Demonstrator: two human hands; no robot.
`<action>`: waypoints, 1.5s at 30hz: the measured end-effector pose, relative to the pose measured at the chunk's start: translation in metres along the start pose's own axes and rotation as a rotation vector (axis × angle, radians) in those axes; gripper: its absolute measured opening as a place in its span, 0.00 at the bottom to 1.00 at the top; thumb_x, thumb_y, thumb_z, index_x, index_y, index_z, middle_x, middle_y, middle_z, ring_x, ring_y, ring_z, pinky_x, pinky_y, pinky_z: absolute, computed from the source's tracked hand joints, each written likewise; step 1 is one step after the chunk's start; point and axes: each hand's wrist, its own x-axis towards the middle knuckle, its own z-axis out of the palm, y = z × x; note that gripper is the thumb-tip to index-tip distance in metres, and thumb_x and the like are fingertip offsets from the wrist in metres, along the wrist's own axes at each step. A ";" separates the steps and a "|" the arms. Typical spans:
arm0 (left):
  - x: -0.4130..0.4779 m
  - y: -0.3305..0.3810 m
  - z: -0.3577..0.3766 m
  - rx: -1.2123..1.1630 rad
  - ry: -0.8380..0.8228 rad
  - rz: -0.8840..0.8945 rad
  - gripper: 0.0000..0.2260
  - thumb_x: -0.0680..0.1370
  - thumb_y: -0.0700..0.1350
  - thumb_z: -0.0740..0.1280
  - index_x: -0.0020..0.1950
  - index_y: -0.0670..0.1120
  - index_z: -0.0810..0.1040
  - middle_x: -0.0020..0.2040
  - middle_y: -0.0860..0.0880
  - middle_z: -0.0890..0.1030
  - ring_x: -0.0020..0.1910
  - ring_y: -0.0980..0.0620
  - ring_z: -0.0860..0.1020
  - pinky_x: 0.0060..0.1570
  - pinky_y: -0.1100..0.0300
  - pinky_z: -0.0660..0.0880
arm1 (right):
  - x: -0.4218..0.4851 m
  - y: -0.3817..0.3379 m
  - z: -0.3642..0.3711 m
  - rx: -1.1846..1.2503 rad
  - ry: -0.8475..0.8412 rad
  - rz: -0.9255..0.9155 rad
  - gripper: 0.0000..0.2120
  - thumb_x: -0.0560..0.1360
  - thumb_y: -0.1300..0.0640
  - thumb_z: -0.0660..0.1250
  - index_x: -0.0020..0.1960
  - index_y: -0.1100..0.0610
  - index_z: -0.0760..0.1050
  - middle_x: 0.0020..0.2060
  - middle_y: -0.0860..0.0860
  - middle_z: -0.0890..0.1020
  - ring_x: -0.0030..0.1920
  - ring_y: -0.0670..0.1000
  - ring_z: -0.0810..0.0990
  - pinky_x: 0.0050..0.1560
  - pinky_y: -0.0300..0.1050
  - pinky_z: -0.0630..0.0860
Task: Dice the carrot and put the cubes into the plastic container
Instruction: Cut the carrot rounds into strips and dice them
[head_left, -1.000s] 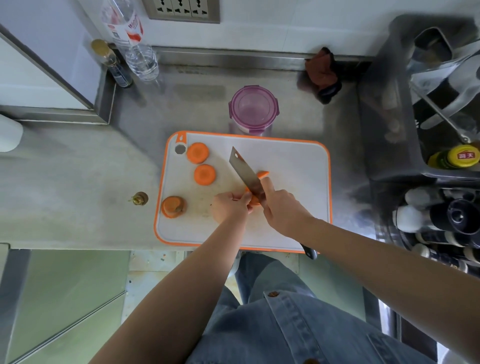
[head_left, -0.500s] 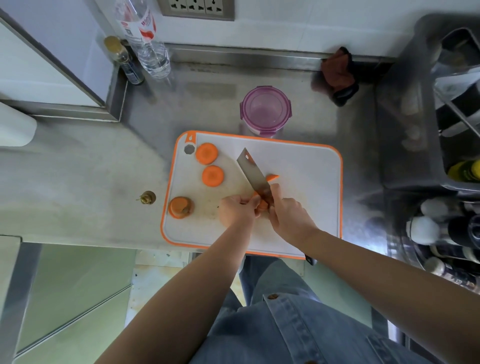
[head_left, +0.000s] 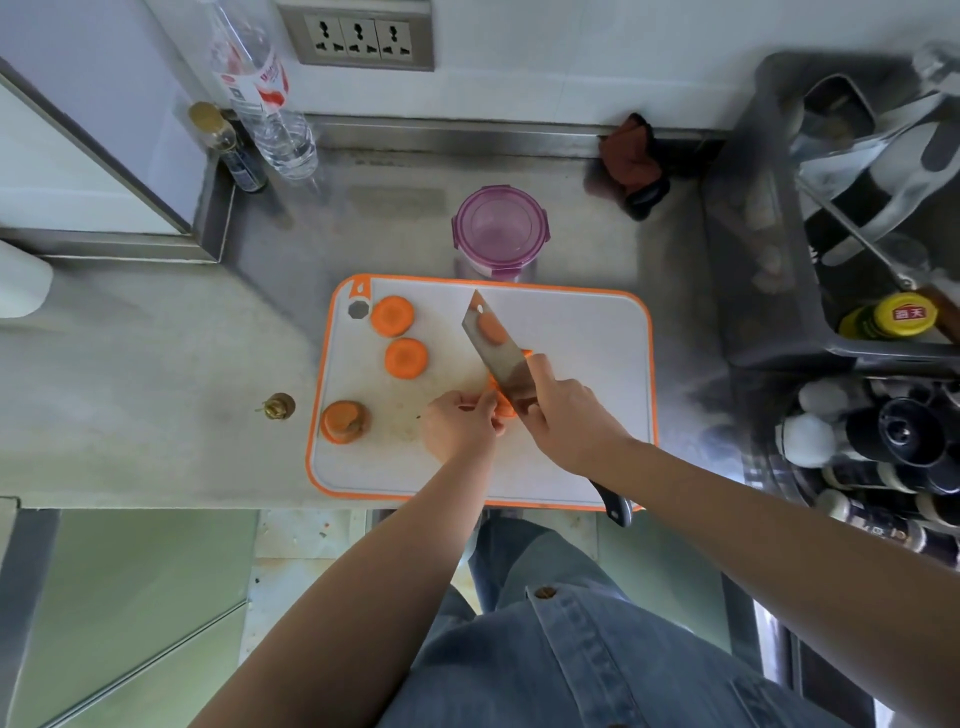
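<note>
A yellow bottle cap (head_left: 905, 314) at the right edge of the frame, in the grey rack, bears a red label with two white Chinese characters, seemingly 海天, though the first is blurred; the clear water bottle (head_left: 262, 98) at the upper left carries a red-and-white label whose print is too small and smeared to read; nothing else legible shows.
</note>
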 end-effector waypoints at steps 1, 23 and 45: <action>-0.001 -0.001 0.001 0.010 0.018 0.019 0.11 0.75 0.49 0.72 0.34 0.48 0.77 0.30 0.50 0.83 0.30 0.52 0.83 0.42 0.53 0.82 | 0.000 -0.001 0.001 0.003 -0.001 0.009 0.18 0.80 0.60 0.56 0.67 0.55 0.55 0.39 0.55 0.76 0.34 0.52 0.75 0.33 0.49 0.76; -0.003 -0.002 0.010 0.123 0.103 0.108 0.09 0.77 0.48 0.69 0.40 0.45 0.81 0.36 0.50 0.83 0.37 0.50 0.80 0.37 0.59 0.74 | 0.011 -0.001 0.019 -0.037 0.013 0.027 0.23 0.79 0.64 0.55 0.71 0.57 0.52 0.35 0.53 0.72 0.34 0.53 0.72 0.30 0.44 0.63; 0.006 0.004 0.004 0.051 -0.004 -0.008 0.07 0.75 0.45 0.71 0.37 0.47 0.80 0.35 0.49 0.84 0.37 0.49 0.83 0.40 0.54 0.81 | 0.017 0.012 0.039 0.094 0.009 0.052 0.20 0.77 0.62 0.55 0.66 0.54 0.53 0.39 0.57 0.78 0.38 0.60 0.76 0.38 0.55 0.76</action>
